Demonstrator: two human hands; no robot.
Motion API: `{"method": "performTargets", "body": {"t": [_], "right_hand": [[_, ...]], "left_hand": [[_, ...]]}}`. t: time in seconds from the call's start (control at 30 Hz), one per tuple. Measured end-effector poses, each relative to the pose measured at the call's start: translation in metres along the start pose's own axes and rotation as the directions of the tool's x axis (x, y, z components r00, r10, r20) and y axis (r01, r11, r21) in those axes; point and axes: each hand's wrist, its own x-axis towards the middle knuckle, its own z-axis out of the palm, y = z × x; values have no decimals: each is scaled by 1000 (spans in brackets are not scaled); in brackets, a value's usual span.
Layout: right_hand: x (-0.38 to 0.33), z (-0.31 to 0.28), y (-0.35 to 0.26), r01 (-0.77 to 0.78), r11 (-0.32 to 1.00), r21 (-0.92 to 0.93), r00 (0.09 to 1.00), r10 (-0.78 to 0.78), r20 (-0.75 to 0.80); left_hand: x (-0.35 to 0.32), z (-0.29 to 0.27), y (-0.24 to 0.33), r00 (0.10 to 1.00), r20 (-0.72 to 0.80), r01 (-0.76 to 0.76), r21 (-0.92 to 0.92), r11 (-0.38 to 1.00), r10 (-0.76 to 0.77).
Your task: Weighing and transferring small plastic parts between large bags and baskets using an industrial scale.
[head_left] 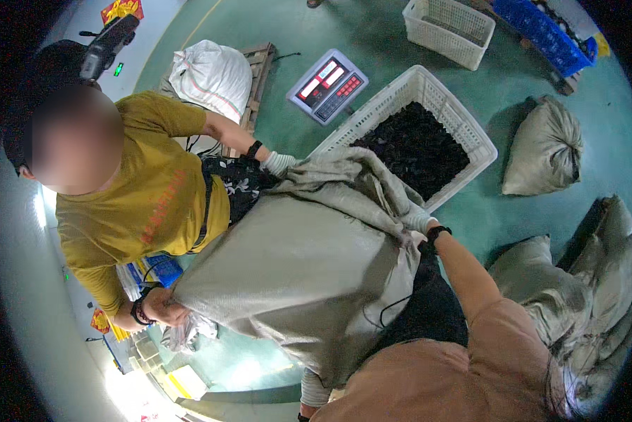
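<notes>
Big grey sack (295,281) fills the middle of the shot, held off the green floor (372,28) btwn two people. It's tilted, and the bunched mouth end is up against the near rim of the white crate (471,133). The crate already has a deep layer of dark material (414,148).

Co-worker (147,204) in the mustard shirt is on the left. Their gloved hand (279,163) is at the mouth folds, their bare hand (160,308) under the bottom corner.

Full sacks (597,281) are piled at right, well apart from the lift. Platform scale (328,86) sits just beyond the crate.

Right hand (416,222), gloved w/ a dark wristband, is closed tight on a fistful of cloth at the mouth edge, fingers buried in the folds. Left hand is hidden under the sack. Only a bit of grey sleeve (314,389) shows at the lower edge, so I can't tell its grip.

To do this well, I'd say:
- Keep the mouth over the crate's middle, not the rim, or the stuff spills onto the floor.
- Both people hold the opening wide and even.
- Lift the bottom end slowly so the load slides instead of dumping.
- Keep a firm fist on the cloth, as woven sacking slips.
- Watch that the crate doesn't tip under the weight on its near wall.
</notes>
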Motion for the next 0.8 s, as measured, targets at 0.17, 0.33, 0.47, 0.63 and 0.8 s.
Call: {"method": "performTargets", "body": {"t": [0.17, 0.33, 0.47, 0.63, 0.8], "right_hand": [[0, 52, -38, -283, 856, -432, 919, 371, 131], [-30, 15, 97, -257, 908, -330, 962, 272, 0], [-22, 4, 114, -183, 979, -84, 976, 171, -135], [-12, -12, -45, 93, 953, -287, 990, -57, 132], [-64, 52, -167, 322, 938, -132, 946, -313, 81]], "left_hand": [[24, 40, 36, 996, -44, -86, -47, 995, 84], [23, 64, 32, 998, -18, -62, -59, 996, 61], [14, 39, 31, 1000, -5, 2, 40, 999, -1], [2, 53, 33, 998, -31, -51, 85, 995, 54], [-27, 53, 38, 982, -99, -149, 113, 982, 160]]}}
